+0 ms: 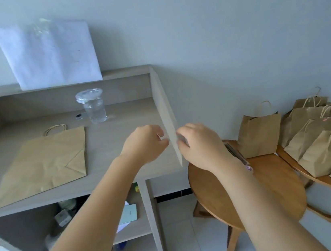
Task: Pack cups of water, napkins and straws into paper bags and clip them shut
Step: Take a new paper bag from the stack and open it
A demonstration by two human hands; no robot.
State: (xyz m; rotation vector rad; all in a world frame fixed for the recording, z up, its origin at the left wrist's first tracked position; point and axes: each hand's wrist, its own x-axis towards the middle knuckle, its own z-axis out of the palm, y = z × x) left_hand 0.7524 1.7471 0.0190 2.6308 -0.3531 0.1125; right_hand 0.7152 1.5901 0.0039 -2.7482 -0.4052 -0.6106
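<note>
1. Bag (pixel 45 164): flat, folded, handles toward the wall, on the left of the worktop (pixel 119 131). Not yet opened; presumably laid within reach as the next one to fill.
2. Cup (pixel 94 106): clear, water inside, film-covered top, upright behind the bag near the back panel. Likely staged there for loading, apart from the bag so it cannot wet the paper.
3. Left hand (pixel 145 143): raised over the worktop's right edge, fingers curled in a pinching grip on something small and pale; what it is cannot be told.
4. Right hand (pixel 199 145): facing the left, close beside it, fingers likewise curled; the grip seems to be on the same small item, partly hidden by the worktop's side panel. Judged: two hands working one piece, perhaps a napkin or clip.
5. Packed bags (pixel 318 141): a cluster standing on stools (pixel 272 176) to the right, off the worktop, probably to keep finished ones separate.
6. White sheet (pixel 50 54): leaning on the wall above the back ledge.
</note>
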